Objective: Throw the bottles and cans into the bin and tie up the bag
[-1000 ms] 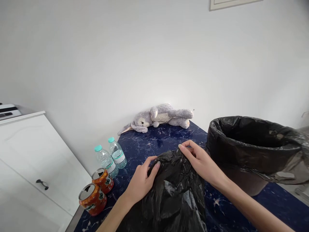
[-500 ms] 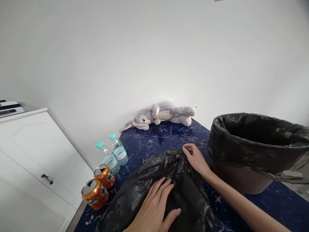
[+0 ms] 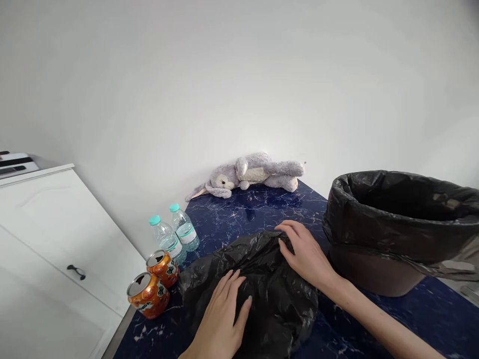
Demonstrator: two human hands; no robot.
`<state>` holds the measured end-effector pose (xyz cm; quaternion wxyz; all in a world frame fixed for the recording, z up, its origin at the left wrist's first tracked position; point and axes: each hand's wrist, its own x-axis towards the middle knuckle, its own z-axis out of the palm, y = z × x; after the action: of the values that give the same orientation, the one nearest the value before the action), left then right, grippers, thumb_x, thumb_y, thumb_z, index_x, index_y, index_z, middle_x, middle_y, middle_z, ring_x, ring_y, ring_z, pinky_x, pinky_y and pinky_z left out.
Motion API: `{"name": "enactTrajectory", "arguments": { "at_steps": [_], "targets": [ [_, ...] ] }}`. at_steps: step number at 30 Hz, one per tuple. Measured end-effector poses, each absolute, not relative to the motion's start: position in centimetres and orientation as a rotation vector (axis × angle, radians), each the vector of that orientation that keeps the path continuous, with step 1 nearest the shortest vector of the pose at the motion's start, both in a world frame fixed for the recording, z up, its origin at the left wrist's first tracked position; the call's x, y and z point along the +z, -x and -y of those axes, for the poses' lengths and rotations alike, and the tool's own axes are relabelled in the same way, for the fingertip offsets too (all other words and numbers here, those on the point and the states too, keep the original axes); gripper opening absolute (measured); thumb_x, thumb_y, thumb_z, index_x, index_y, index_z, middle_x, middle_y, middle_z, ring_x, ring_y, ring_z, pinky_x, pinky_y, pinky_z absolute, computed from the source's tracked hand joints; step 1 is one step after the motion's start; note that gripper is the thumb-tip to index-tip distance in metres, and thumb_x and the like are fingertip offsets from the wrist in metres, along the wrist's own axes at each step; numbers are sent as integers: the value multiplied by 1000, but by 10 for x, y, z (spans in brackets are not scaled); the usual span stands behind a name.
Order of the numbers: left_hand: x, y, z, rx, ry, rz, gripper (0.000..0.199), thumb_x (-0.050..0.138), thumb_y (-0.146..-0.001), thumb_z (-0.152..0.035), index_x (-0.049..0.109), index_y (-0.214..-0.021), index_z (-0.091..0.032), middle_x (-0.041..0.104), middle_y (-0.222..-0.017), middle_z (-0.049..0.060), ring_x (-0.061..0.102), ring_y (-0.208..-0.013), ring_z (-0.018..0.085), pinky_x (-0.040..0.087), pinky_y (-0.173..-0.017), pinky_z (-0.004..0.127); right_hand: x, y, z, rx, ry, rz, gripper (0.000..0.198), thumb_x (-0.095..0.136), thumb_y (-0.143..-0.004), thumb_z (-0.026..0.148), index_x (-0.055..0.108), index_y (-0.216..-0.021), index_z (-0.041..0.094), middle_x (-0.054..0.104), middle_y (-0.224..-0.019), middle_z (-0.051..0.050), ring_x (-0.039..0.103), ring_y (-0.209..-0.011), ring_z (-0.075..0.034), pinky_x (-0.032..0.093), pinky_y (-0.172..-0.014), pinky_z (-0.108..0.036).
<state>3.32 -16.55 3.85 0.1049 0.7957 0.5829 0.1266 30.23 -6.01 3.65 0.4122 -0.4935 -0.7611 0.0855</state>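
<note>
A black plastic garbage bag (image 3: 262, 299) lies crumpled across the near part of the dark blue marbled table. My left hand (image 3: 222, 314) rests on it, fingers stretched and thumb apart, palm down. At the bag's far right edge, my right hand (image 3: 305, 252) has the plastic between its thumb and curled fingers. Just left of the bag stand two opened orange drink cans (image 3: 148, 295). To the right is a brown trash bin (image 3: 377, 274) lined with another black bag (image 3: 374, 224), its rim folded over the outside.
Two clear bottles (image 3: 186, 229) with turquoise caps stand behind the cans. A grey plush rabbit (image 3: 254, 173) lies on its side against the wall at the table's (image 3: 258, 207) far end. A white cabinet (image 3: 56, 239) adjoins on the left.
My left hand has slid a little left and the bag beneath it has bunched up smaller. My right hand has shifted slightly left along the bag's edge, its fingers less tightly pinched.
</note>
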Motion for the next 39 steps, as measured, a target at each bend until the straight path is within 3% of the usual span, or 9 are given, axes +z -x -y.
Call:
{"name": "enactTrajectory", "arguments": {
  "at_steps": [3, 6, 10, 16, 20, 25, 29, 34, 39],
  "targets": [
    [17, -27, 161, 287, -2392, -1679, 62, 46, -107, -56, 41, -163, -29, 26, -176, 8, 19, -163, 37, 36, -126, 64, 39, -300, 63, 316, 1114, 2207, 44, 44, -108, 46, 64, -143, 27, 59, -154, -11, 45, -151, -35, 38, -125, -58],
    [-7, -2, 158, 236, -2459, -1668, 72, 48, -106, -56, 24, -170, -34, 14, -179, 7, 10, -164, 37, 31, -127, 65, 23, -302, 63, 480, 1153, 2432, 68, 42, -106, 66, 47, -162, 28, 33, -174, -7, 18, -163, -36, 17, -133, -62],
    [-8, 33, 157, 216, -2447, -1771, 72, 47, -107, -53, 22, -171, -32, 21, -177, 10, 16, -163, 37, 32, -127, 63, -5, -306, 61, 575, 1219, 2537, 79, 32, -105, 75, 22, -170, 33, 7, -178, -2, -1, -164, -33, 4, -132, -64],
    [50, -2, 147, 381, -2378, -1860, 53, 41, -109, -44, 49, -157, -24, 48, -166, 11, 45, -154, 33, 43, -124, 55, -27, -298, 59, 470, 1253, 2485, 76, 27, -107, 72, 19, -170, 32, 5, -178, -4, -2, -165, -33, 4, -132, -64],
    [59, -59, 144, 299, -2346, -1675, 61, 30, -111, -55, 49, -158, -21, 43, -169, 12, 35, -159, 32, 34, -129, 56, -36, -291, 63, 367, 1292, 2441, 75, 28, -107, 71, 23, -170, 31, 9, -178, -5, 1, -165, -33, 6, -131, -64],
    [16, -63, 139, 180, -2489, -1455, 70, 38, -109, -58, 25, -170, -27, 22, -177, 10, 15, -163, 38, 31, -128, 65, -38, -295, 65, 299, 1378, 2405, 76, 25, -106, 73, 25, -170, 30, 11, -178, -5, 4, -165, -33, 7, -132, -63],
    [3, -15, 127, 293, -2677, -1625, 59, 42, -110, -49, 38, -165, -28, 36, -173, 11, 28, -161, 37, 36, -125, 64, -35, -301, 60, 330, 1542, 2393, 83, 18, -103, 79, 23, -170, 29, 7, -178, -4, 1, -165, -33, 6, -132, -62],
    [31, 31, 145, 697, -2514, -2026, 38, 39, -110, -43, 64, -129, -21, 73, -129, 14, 71, -121, 31, 58, -102, 52, -36, -301, 51, 305, 1712, 2341, 88, 9, -101, 80, 23, -170, 27, 8, -178, -4, 1, -165, -32, 5, -132, -59],
    [39, 32, 184, 739, -2334, -1983, 35, 41, -109, -49, 66, -98, -26, 71, -96, 6, 71, -91, 26, 59, -84, 43, -44, -299, 47, 231, 1788, 2302, 86, 10, -102, 78, 25, -169, 26, 12, -178, -5, 4, -165, -33, 5, -132, -60]
  ]
}}
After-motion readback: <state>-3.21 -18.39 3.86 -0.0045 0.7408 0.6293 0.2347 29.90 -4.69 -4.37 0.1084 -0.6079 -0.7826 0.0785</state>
